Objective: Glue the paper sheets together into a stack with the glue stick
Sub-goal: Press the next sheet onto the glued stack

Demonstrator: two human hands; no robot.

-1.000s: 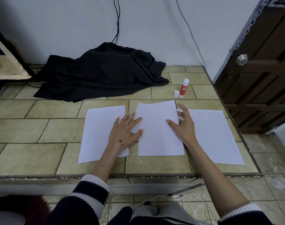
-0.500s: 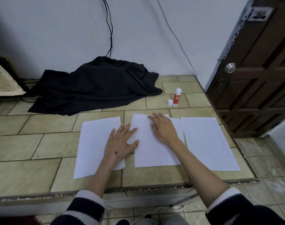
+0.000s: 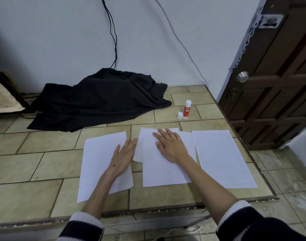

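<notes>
White paper lies in three places on the tiled counter: a left sheet (image 3: 96, 162), a middle pile (image 3: 159, 171) of two overlapping sheets lying askew, and a right sheet (image 3: 222, 159). My right hand (image 3: 171, 145) lies flat with straight fingers on the upper part of the middle pile. My left hand (image 3: 122, 157) rests flat on the left sheet's right edge, fingertips reaching toward the middle pile. A red and white glue stick (image 3: 187, 109) stands upright behind the sheets, its white cap (image 3: 180, 115) beside it on the left.
A crumpled black cloth (image 3: 100, 100) covers the back of the counter (image 3: 35, 164), under cables (image 3: 114, 40) hanging down the wall. A dark wooden door (image 3: 279, 84) with a round knob stands at the right. The counter's front edge runs just below the sheets.
My right hand slid from the middle pile's right edge to its upper left area. My left hand drew back off the middle pile onto the left sheet. The top sheet now sits askew.
</notes>
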